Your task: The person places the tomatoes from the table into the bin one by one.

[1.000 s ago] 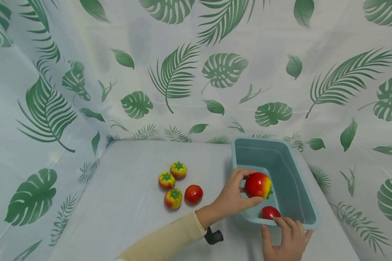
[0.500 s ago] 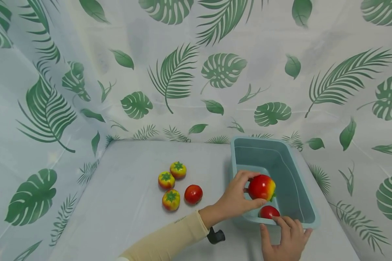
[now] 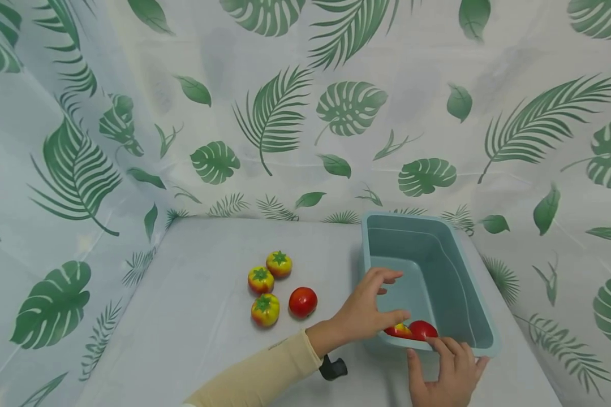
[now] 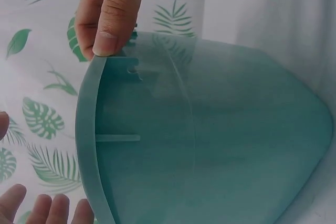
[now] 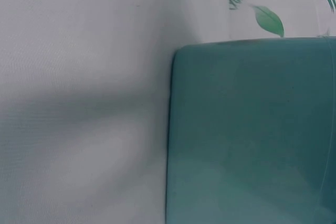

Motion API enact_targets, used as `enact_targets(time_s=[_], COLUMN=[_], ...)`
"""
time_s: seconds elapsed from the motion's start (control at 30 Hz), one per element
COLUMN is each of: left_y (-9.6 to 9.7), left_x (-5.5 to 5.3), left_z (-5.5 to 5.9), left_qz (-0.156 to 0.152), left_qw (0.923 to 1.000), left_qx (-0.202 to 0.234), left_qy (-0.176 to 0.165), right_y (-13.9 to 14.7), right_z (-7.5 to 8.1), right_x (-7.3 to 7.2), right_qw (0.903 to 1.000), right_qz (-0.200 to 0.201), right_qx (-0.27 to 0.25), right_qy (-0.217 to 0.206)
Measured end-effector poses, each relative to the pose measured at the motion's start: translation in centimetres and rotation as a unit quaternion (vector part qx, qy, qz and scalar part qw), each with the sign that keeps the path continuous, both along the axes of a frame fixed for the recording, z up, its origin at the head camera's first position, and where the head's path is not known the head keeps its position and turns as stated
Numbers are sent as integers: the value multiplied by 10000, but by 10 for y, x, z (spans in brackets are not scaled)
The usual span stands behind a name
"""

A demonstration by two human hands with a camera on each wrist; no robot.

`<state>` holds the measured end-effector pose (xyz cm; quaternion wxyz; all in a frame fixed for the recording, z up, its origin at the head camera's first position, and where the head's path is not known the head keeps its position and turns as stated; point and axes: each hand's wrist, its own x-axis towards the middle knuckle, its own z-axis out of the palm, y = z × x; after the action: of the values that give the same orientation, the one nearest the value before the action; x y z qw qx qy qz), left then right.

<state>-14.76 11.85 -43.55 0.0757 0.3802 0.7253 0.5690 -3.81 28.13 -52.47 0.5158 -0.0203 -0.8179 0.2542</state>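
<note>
My left hand (image 3: 369, 308) is over the near left part of the blue-green plastic bin (image 3: 468, 282), fingers spread and holding nothing. Below it lies a red-and-yellow fruit with a green cap (image 3: 398, 330), partly covered by the thumb. A round red fruit (image 3: 424, 329) lies beside it in the bin, against the near wall. My right hand (image 3: 448, 370) grips the near rim, its thumb outside and fingers over the edge. In the left wrist view the right hand's thumb (image 4: 114, 17) presses on the rim, and fingertips of the left hand (image 4: 50, 208) show at lower left.
Left of the bin on the white table (image 3: 198, 339), several red-and-yellow fruits with green caps (image 3: 265, 310) sit close to a round red one (image 3: 302, 302). Leaf-printed sheeting (image 3: 285, 113) stands behind and on both sides. A black device (image 3: 332, 368) sits under the left wrist.
The left hand has let go of the red-and-yellow fruit, which dropped to the bin's near end. One capped fruit on the table shifted slightly left. The right hand stayed at the rim.
</note>
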Motion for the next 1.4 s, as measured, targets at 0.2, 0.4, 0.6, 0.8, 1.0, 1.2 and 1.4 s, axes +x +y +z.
enact_targets(time_s=[0.2, 0.4, 0.6, 0.8, 1.0, 1.2, 1.4], left_y=[-9, -21, -37, -73, -129, -173, -191], left_x=[-2, -5, -10, -22, -23, -13, -4], left_z=[-3, -5, -10, -32, -69, -108, -140], left_qz=[25, 255, 679, 1389, 2640, 3290, 3375], left_qw=[9998, 9993, 9970, 9901, 9619, 9283, 9128], left_qx=[163, 256, 290, 150, -588, -1592, -2149], left_qy=[-91, -74, -233, -96, 394, 690, 814], right_y=[3, 3, 2, 3, 1, -5, -11], right_z=[-4, -4, -1, -1, -1, 9, 15], right_x=[-3, -1, 0, -1, -3, -8, -9], right_qw=[9996, 10000, 9999, 10000, 10000, 9985, 9976], right_qz=[99, 45, -18, -28, 13, 88, 119], right_qx=[103, 75, 47, 6, -41, -4, -40], right_qy=[258, -5, -149, -90, -53, 533, 680])
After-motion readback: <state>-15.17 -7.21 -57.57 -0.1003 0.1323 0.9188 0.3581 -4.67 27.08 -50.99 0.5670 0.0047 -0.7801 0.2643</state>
